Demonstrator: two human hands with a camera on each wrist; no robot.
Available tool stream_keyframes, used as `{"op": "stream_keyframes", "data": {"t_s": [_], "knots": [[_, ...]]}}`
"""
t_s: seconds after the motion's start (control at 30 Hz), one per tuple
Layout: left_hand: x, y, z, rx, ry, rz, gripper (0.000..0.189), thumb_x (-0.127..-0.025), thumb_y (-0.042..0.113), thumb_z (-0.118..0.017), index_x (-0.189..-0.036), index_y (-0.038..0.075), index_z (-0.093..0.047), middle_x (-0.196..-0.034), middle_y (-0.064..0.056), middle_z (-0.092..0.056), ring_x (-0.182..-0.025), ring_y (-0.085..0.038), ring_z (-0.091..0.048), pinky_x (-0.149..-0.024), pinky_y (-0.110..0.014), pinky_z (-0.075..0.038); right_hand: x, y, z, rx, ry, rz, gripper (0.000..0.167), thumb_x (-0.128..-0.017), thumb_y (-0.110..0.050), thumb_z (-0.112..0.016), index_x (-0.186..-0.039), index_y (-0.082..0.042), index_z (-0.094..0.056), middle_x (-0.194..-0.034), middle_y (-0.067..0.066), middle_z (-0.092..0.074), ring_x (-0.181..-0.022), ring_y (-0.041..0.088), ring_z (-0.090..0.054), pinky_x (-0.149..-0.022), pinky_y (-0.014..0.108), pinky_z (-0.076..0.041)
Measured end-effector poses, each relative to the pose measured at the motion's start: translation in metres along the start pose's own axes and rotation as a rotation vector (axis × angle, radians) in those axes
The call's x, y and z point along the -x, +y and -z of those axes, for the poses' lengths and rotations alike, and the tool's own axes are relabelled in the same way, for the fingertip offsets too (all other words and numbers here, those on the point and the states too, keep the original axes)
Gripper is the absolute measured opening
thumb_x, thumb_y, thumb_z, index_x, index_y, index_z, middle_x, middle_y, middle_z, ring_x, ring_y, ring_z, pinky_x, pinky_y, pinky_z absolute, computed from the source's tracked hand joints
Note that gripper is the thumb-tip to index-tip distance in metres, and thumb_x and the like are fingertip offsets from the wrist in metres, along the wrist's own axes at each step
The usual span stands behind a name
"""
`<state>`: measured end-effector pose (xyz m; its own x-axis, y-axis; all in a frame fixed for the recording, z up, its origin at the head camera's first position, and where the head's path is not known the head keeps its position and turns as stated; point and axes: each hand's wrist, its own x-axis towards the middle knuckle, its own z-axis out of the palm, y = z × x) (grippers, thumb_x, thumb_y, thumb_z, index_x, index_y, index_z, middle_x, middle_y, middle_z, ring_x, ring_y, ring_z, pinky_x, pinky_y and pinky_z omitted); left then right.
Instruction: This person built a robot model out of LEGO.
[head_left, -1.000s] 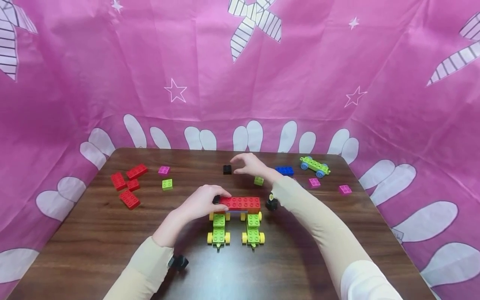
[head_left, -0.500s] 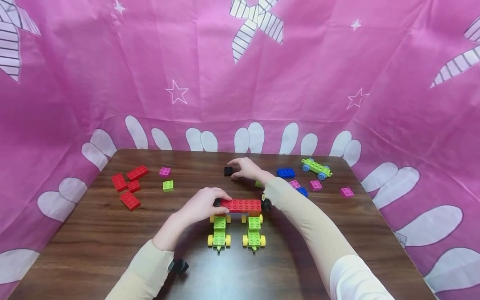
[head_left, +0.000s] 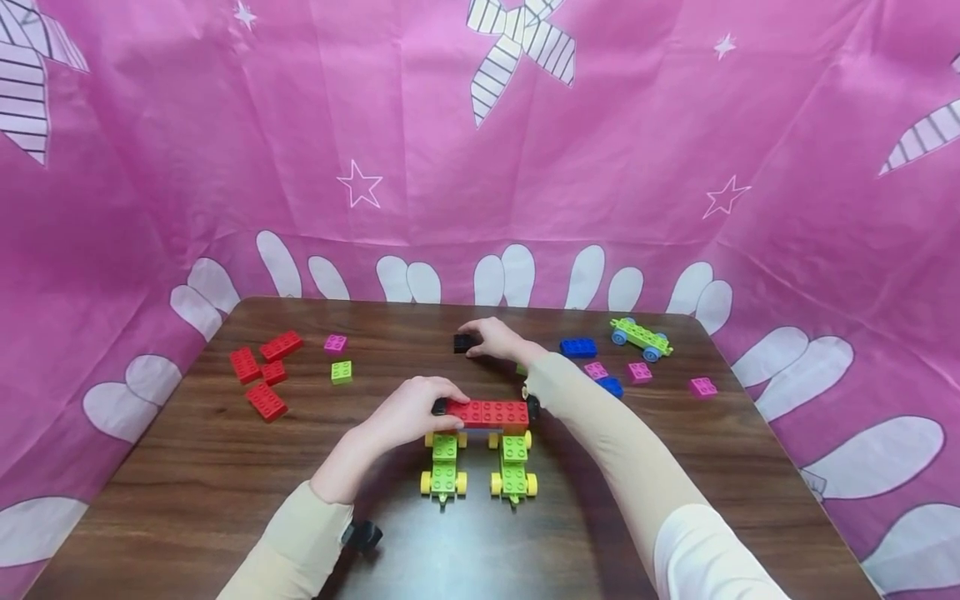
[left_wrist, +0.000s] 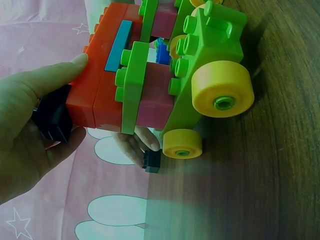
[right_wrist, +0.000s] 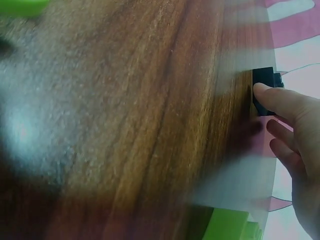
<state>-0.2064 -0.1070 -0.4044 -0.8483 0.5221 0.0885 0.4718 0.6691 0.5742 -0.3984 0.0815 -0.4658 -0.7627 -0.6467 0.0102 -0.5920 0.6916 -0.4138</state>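
My left hand (head_left: 412,408) grips the left end of a built toy: red bricks (head_left: 498,412) across two green wheeled bases (head_left: 444,471) with yellow wheels. In the left wrist view, a black brick (left_wrist: 54,117) sits at the red end between my fingers, and pink bricks (left_wrist: 156,95) show above the green base. Farther back, my right hand (head_left: 498,340) pinches a small black brick (head_left: 461,342) on the table. The right wrist view shows the thumb against the face of this black brick (right_wrist: 265,77); the far fingertip contact is hidden.
Several red bricks (head_left: 267,402) lie at the left, near a pink brick (head_left: 335,342) and a green brick (head_left: 341,372). At the right are blue bricks (head_left: 577,347), pink bricks (head_left: 640,372) and a green base with blue wheels (head_left: 641,337). A pink curtain (head_left: 420,167) surrounds the table.
My right hand has come down to the small black brick and now pinches it. My left hand keeps its grip on the toy. The whole view has shifted slightly.
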Motion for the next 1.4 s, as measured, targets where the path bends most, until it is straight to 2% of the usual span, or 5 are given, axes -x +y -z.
{"op": "stream_keyframes", "data": {"t_s": [0.6,0.87,1.03,1.13,1.4], "knots": [[0.004,0.001,0.001,-0.009,0.01,0.013,0.032,-0.083,0.025,-0.078,-0.113,0.015,-0.074,-0.11,0.001,-0.072,-0.103,-0.015,-0.064,-0.095,-0.038,-0.052,-0.001,-0.005,0.001,0.028,-0.006,0.014,0.04,-0.086,-0.012,-0.075,-0.124,-0.005,-0.066,-0.122,0.011,-0.068,-0.114,0.026,-0.062,-0.103,0.039,-0.047],[-0.001,0.001,0.0,-0.009,0.009,-0.028,0.031,-0.084,0.025,-0.078,-0.113,0.014,-0.074,-0.11,0.0,-0.072,-0.101,-0.015,-0.064,-0.094,-0.036,-0.053,0.012,0.003,0.011,0.01,0.01,-0.002,0.039,-0.085,-0.012,-0.075,-0.123,-0.005,-0.067,-0.12,0.011,-0.069,-0.112,0.025,-0.063,-0.099,0.04,-0.049],[0.0,0.0,0.001,0.0,0.008,-0.01,0.031,-0.084,0.024,-0.078,-0.113,0.014,-0.074,-0.11,0.0,-0.072,-0.103,-0.016,-0.064,-0.095,-0.038,-0.052,0.018,0.004,0.016,-0.058,0.031,-0.015,0.04,-0.085,-0.014,-0.075,-0.123,-0.005,-0.067,-0.119,0.011,-0.069,-0.102,0.023,-0.065,-0.092,0.038,-0.053],[0.001,0.001,0.001,0.016,0.003,0.01,0.031,-0.084,0.024,-0.078,-0.113,0.014,-0.074,-0.111,0.0,-0.072,-0.103,-0.017,-0.064,-0.095,-0.039,-0.052,0.025,0.004,0.018,-0.086,0.047,-0.032,0.04,-0.085,-0.015,-0.075,-0.123,-0.006,-0.067,-0.121,0.011,-0.069,-0.104,0.023,-0.065,-0.094,0.039,-0.053],[0.0,0.002,-0.001,0.007,0.011,0.012,0.031,-0.084,0.025,-0.078,-0.113,0.015,-0.074,-0.111,0.0,-0.072,-0.106,-0.017,-0.064,-0.097,-0.04,-0.051,0.051,0.001,0.026,-0.131,0.11,-0.053,0.039,-0.085,-0.016,-0.075,-0.121,-0.006,-0.067,-0.12,0.012,-0.068,-0.112,0.027,-0.062,-0.099,0.045,-0.05]]}}
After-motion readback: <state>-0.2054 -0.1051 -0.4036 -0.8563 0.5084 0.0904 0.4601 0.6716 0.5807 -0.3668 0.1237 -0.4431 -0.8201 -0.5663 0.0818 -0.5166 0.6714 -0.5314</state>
